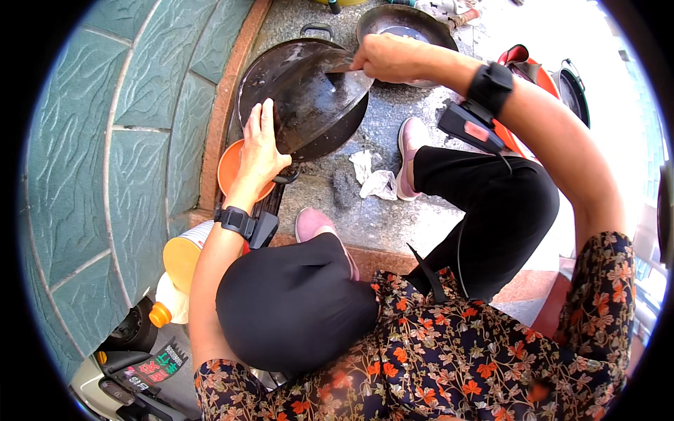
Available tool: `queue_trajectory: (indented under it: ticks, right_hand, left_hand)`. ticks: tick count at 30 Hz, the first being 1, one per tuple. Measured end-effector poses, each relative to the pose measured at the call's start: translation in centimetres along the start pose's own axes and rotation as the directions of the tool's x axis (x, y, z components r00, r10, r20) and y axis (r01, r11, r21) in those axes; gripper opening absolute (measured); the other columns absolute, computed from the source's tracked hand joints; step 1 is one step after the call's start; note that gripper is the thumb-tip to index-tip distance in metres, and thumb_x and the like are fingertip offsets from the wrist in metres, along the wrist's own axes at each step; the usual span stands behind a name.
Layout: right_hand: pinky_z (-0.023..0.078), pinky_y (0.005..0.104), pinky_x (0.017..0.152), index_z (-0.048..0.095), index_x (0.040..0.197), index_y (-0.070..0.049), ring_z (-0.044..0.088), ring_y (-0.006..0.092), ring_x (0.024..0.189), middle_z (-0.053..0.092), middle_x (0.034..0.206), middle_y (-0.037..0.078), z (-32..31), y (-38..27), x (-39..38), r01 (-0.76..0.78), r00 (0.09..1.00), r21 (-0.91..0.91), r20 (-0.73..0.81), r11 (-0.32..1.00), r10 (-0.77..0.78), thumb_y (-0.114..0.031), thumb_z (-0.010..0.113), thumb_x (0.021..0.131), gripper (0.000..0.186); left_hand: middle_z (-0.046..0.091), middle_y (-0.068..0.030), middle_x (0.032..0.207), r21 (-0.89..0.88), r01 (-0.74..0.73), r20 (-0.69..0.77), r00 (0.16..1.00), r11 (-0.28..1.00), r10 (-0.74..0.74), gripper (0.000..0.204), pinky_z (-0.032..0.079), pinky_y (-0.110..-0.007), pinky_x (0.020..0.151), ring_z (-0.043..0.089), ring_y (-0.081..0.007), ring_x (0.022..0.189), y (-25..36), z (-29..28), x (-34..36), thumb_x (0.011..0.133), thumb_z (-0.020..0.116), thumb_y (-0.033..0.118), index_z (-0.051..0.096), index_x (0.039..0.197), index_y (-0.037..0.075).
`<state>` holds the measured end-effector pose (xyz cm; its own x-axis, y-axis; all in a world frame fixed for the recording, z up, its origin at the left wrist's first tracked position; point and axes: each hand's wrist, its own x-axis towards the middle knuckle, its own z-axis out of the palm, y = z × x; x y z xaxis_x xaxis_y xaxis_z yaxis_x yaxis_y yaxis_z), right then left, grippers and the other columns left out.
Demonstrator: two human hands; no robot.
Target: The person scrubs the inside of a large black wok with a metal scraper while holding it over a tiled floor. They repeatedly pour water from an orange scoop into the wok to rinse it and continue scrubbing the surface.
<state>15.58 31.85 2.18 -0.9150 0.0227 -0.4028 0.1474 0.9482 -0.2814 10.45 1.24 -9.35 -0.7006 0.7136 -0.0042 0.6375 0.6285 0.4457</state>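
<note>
A large black two-handled pan stands on the wet stone ground at the upper middle. Tilted within its rim is a dark, dished metal piece, wet and shiny; I cannot tell if it is a lid or a smaller pan. My right hand is closed on a thin, flat brown piece that meets the dished metal's surface. Its full shape is hidden by my fingers. My left hand rests at the pan's near left edge, fingers stretched out and thumb apart. Below that wrist sits an orange bowl, partly covered by it.
Another dark pan lies at the far side. Crumpled white tissue is beside my shoe. To the right are an orange basin and a dark bucket. A green tiled wall runs along the left, near an orange-capped jug.
</note>
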Motion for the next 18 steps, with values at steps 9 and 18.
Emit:
queue_trajectory:
  ticks: [9, 18]
  right_hand:
    - [0.059, 0.0495, 0.081, 0.075, 0.121, -0.016, 0.074, 0.0361, 0.082, 0.074, 0.089, 0.020, 1.8, 2.1, 0.4, 0.071, 0.981, -0.170, -0.166, 0.983, -0.100, -0.014, 0.056, 0.092, 0.035]
    - [0.059, 0.0432, 0.079, 0.076, 0.115, -0.014, 0.074, 0.0358, 0.090, 0.075, 0.093, 0.019, 2.1, -4.7, -0.8, 0.195, 0.954, -0.344, -0.150, 0.918, -0.259, -0.012, 0.059, 0.092, 0.028]
  left_hand:
    - [0.027, -0.0276, 0.158, -0.022, -0.068, -0.016, 0.998, 0.997, 0.068, 0.120, 0.038, -0.050, 0.117, 0.034, -0.0477, 0.143, 0.4, 0.8, 1.5, 0.062, 0.084, 0.002, 0.015, 0.160, 0.009]
    - [0.027, -0.0245, 0.160, 0.000, -0.029, -0.026, 0.999, 1.000, 0.029, 0.119, 0.039, -0.049, 0.117, 0.033, -0.0452, 0.144, 0.0, 1.1, 1.1, 0.062, 0.083, 0.002, 0.015, 0.160, 0.010]
